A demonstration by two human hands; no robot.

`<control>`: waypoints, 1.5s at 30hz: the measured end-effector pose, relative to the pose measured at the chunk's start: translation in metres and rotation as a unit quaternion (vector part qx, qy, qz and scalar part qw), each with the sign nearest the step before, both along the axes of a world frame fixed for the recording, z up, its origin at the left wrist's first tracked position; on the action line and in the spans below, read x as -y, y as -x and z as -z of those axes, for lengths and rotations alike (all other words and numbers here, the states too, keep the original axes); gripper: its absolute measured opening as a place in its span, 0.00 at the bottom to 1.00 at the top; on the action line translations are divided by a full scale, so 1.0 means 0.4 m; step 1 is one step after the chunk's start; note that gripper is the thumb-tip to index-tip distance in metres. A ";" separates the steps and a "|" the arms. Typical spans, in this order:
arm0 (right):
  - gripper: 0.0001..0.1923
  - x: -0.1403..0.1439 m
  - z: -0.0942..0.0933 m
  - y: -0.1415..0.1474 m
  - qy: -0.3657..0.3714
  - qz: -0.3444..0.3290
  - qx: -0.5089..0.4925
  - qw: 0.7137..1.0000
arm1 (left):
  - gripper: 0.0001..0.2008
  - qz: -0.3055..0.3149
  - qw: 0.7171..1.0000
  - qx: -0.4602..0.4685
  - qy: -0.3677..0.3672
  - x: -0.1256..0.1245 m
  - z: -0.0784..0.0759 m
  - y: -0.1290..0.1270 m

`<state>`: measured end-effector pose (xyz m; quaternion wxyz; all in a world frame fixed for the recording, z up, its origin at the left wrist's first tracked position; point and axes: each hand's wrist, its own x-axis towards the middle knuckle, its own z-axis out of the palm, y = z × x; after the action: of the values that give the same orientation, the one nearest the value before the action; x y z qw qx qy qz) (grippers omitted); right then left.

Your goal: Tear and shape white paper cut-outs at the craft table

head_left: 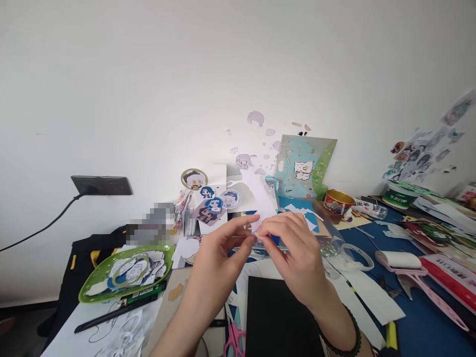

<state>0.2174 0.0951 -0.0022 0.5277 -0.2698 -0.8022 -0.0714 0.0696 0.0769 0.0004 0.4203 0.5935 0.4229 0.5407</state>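
Note:
Both my hands are raised over the middle of the desk and pinch the same small white paper cutout [259, 198], which sticks up between the fingertips. My left hand [219, 253] grips its lower left edge with thumb and forefinger. My right hand [293, 248] holds its lower right edge; a dark bead bracelet [347, 337] sits on that wrist. Below the hands lies a black sheet [278, 317] and pink-handled scissors [233, 339].
A green tray of stickers [126, 270] sits at left, a black pen [111, 315] in front of it. At right are a tape ring [359, 255], a pink lint roller [412, 270], a gold tin [336, 201] and a blue mat [427, 322]. Cartoon stickers and a picture card [303, 166] lean on the wall.

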 end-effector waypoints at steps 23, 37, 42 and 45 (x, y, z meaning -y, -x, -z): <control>0.08 -0.015 0.006 -0.025 0.135 -0.101 -0.096 0.981 | 0.19 0.033 0.998 0.023 0.058 0.009 -0.009 0.008; 0.07 -0.028 0.008 -0.024 0.124 -0.108 -0.096 0.982 | 0.17 0.030 0.995 0.046 0.085 0.008 -0.011 0.006; 0.07 -0.028 0.008 -0.027 0.117 -0.095 -0.092 0.984 | 0.16 0.033 0.994 0.054 0.088 0.008 -0.006 0.009; 0.07 -0.024 0.008 -0.028 0.120 -0.081 -0.091 0.985 | 0.16 0.029 0.994 0.054 0.092 0.008 -0.005 0.009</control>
<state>0.2285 0.1049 -0.0052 0.5664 -0.2711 -0.7727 0.0931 0.0659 0.0737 0.0023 0.5109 0.5338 0.4301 0.5187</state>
